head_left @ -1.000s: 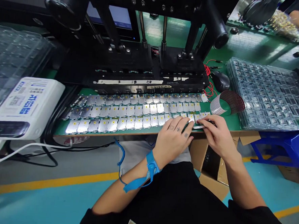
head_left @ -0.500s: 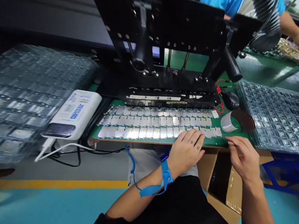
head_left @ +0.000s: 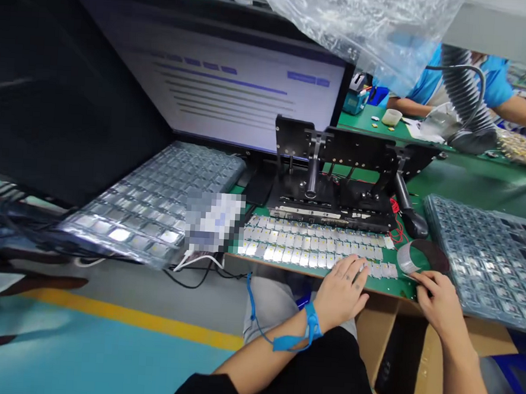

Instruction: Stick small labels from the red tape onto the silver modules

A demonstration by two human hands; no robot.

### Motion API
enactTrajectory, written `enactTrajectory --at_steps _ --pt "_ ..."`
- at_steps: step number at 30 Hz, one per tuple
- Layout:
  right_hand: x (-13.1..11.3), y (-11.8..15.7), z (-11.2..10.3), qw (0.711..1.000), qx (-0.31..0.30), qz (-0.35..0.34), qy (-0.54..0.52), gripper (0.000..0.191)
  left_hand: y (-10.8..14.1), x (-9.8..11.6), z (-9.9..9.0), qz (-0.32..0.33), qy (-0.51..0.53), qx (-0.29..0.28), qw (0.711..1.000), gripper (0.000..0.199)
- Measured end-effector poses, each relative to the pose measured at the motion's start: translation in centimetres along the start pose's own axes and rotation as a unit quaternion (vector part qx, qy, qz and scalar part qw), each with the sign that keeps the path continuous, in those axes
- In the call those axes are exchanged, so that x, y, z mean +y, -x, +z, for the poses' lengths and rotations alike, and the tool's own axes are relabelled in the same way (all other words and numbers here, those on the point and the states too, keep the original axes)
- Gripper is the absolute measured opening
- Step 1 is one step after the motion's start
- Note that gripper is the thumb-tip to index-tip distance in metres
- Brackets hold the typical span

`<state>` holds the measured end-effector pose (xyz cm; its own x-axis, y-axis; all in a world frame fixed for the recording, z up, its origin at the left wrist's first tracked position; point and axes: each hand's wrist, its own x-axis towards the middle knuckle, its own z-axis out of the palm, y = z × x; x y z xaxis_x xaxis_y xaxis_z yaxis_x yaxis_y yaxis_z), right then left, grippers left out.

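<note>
My left hand (head_left: 343,288), with a blue wrist strap (head_left: 311,320) on its wrist, lies with fingers stretched out over the right part of the front row of small silvery circuit boards (head_left: 301,257). Its fingertips rest on or just above the boards. To its right, my right hand (head_left: 440,303) has thumb and forefinger pinched together at the bench edge. Whatever is in that pinch is too small to make out. Close beyond those fingertips lies a curled strip of small white labels (head_left: 405,258), its other end dark brown.
Behind the boards stands a black test fixture (head_left: 334,192) with lever handles, before a monitor (head_left: 233,94). Stacked clear trays lie left (head_left: 147,196) and right (head_left: 486,258). A blurred-out white device (head_left: 217,218) with a cable sits left. A co-worker's arm (head_left: 524,115) shows across the bench.
The view has swung up and left, bringing the monitor and a plastic bag into sight. My right hand's pinched fingers have come closer to the label strip. My left hand stays on the boards.
</note>
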<state>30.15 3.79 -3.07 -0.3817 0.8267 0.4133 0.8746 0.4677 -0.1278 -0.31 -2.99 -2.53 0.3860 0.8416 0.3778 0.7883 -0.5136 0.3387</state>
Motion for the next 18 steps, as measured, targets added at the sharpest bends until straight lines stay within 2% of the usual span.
enactTrajectory --at_steps 5,8,10,13,15,16,18 --pt "0.2 -1.3 0.6 1.000 0.013 -0.005 0.005 0.024 -0.2 -0.1 -0.5 0.003 0.043 0.008 0.999 0.059" --pt "-0.2 -1.2 1.3 0.998 0.055 0.028 0.013 0.022 0.3 -0.3 -2.0 0.021 0.065 0.018 0.997 0.042" --pt "-0.5 -1.0 1.6 0.993 0.095 0.063 0.023 0.024 0.9 -0.8 -3.9 0.023 0.096 0.074 0.992 0.030" --pt "-1.1 -0.8 1.8 0.984 0.142 0.106 0.028 0.023 1.3 -2.6 -8.3 -0.014 0.117 0.249 0.961 0.025" --pt "-1.5 -0.8 1.8 0.978 0.164 0.122 0.023 0.021 0.8 -4.4 -11.6 -0.060 0.070 0.353 0.931 0.026" --pt "-1.6 -0.8 1.9 0.975 0.176 0.130 0.021 0.020 0.2 -5.5 -13.1 -0.071 0.042 0.378 0.922 0.026" --pt "-1.9 -0.7 1.9 0.968 0.204 0.148 0.019 0.024 -1.5 -7.4 -15.5 -0.070 0.006 0.378 0.923 0.028"
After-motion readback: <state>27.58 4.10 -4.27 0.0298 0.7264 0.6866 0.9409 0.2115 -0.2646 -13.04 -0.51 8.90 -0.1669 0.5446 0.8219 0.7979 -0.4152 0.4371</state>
